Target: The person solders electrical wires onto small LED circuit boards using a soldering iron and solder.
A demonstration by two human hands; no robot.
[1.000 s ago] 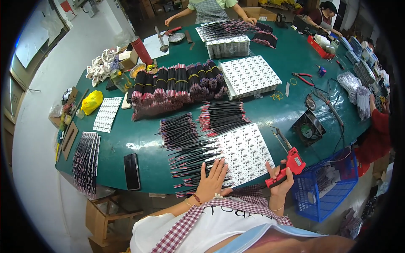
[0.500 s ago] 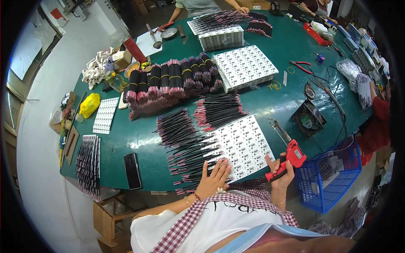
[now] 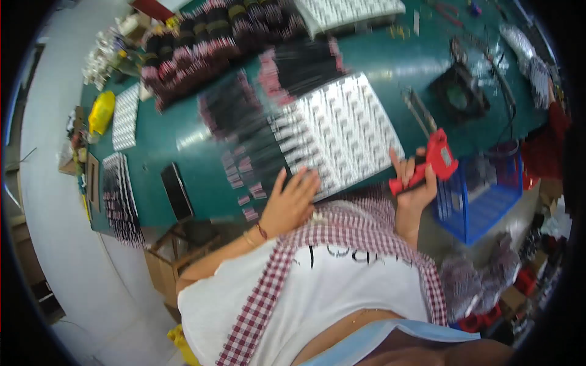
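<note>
Tabletop [image 3: 213, 177] wires [image 3: 259, 160] lie beneath the open left hand [image 3: 293, 201]; right hand [image 3: 419, 194] grips a gun [image 3: 441, 155]. Palm slippage could skew wires.

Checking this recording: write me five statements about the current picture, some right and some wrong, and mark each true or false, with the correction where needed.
1. The right hand holds a red tool. True.
2. The left hand is closed around a tool. False: it holds no tool; it rests with its fingers spread at the near left edge of the white board, over black wires.
3. A phone lies on the green table, to the left of the left hand. True.
4. A yellow bag sits on the white board. False: it is apart from the board, over at the table's left side.
5. A blue basket is to the right of the white board. True.
</note>
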